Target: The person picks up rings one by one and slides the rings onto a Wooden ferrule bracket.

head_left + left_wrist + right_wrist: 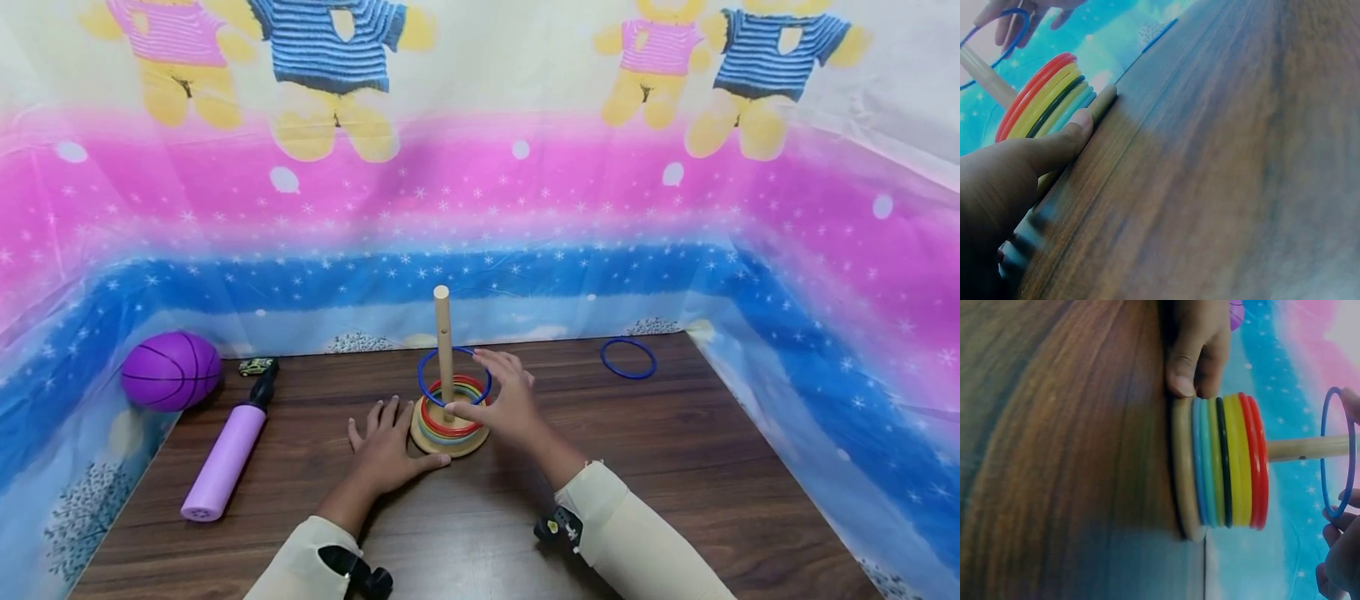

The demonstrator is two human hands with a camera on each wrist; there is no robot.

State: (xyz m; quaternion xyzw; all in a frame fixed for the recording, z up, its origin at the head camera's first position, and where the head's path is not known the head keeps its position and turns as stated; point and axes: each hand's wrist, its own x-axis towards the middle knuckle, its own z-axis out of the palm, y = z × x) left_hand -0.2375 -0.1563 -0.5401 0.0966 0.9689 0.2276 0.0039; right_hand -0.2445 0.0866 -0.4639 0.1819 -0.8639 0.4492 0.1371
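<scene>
A wooden peg rises upright from a round wooden base. Stacked on that base are several rings, blue at the bottom, then green, black and yellow, with red on top. My right hand pinches a blue ring, which encircles the peg's upper part above the stack. Its fingers and thumb grip opposite parts of the ring. Beside the base, my left hand lies low with fingers spread, its thumb resting against the base's edge. Part of the left hand is hidden behind the base in the right wrist view.
Another blue ring lies at the back right of the brown wooden table. On the left are a lilac hand pump, a purple ball and a small green toy car. A printed cloth hangs around the table.
</scene>
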